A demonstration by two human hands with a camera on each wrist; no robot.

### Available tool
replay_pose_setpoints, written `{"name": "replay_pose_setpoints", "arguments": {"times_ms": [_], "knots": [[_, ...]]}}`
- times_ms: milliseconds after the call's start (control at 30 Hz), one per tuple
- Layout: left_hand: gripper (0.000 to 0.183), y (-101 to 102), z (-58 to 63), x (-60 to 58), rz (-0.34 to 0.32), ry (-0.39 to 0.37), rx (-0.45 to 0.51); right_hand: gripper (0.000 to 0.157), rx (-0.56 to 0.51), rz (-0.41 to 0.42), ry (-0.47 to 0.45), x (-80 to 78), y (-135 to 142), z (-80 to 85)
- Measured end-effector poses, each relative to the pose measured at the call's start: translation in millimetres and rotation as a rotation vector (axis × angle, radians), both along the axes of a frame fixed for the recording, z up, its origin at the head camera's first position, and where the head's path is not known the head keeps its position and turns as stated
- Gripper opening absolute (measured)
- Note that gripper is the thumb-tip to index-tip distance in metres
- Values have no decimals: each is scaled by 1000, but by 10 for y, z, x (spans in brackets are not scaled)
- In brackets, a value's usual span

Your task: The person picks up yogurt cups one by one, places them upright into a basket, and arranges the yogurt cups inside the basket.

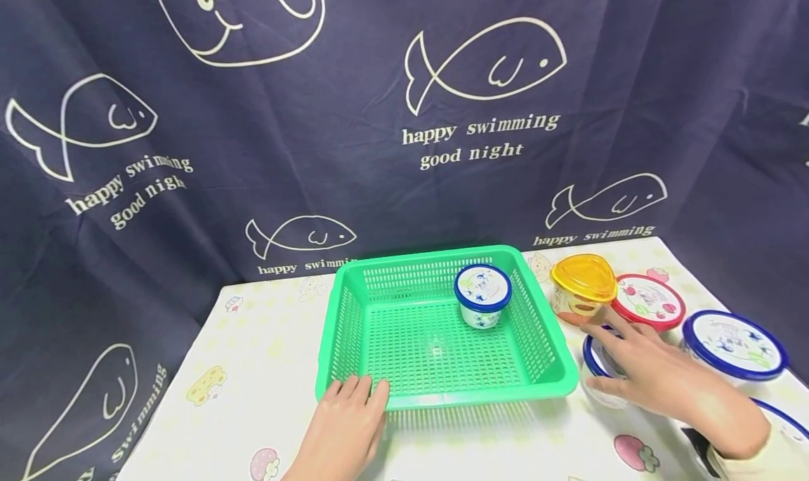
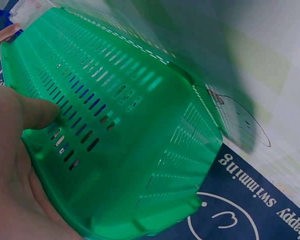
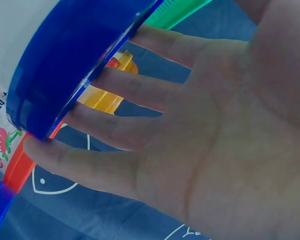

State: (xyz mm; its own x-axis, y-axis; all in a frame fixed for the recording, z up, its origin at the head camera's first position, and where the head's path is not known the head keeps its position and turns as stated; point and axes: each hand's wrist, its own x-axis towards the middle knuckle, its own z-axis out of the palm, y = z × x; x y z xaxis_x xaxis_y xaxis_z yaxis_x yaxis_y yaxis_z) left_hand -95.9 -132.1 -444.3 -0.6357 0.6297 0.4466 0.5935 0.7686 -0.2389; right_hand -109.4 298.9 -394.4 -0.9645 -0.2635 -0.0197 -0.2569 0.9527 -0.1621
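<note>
My left hand (image 1: 344,421) grips the near left rim of a green plastic basket (image 1: 455,400). Its fingers hook over the rim, and in the left wrist view the thumb (image 2: 39,112) presses the outer wall. Inside the basket, toward the right, stands a small white tub with a blue lid (image 1: 483,286). To the right of the basket, my right hand (image 1: 660,372) spreads over another blue-lidded tub (image 1: 604,397). The right wrist view shows its fairly straight fingers (image 3: 114,132) reaching to the rim of the blue lid (image 3: 64,70), with the fingertips partly hidden.
Behind the right hand stand a yellow-lidded cup (image 1: 583,281) and a red-lidded tub (image 1: 651,302). Farther right is a larger blue-lidded tub (image 1: 733,344), with another blue lid (image 1: 784,419) partly behind the wrist. A dark fish-print curtain (image 1: 379,151) hangs behind the table (image 1: 221,383).
</note>
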Motion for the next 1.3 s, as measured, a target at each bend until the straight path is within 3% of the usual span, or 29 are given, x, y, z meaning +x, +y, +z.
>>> {"name": "replay_pose_setpoints", "arguments": {"times_ms": [333, 700, 1300], "knots": [[29, 2, -17, -1, -7, 16, 17, 94, -27, 34, 23, 4, -26, 72], [34, 9, 15, 8, 6, 1, -2, 78, -48, 8, 117, 43, -1, 154], [33, 5, 23, 10, -7, 19, 11, 76, -1, -6, 412, 91, 12, 325]]}}
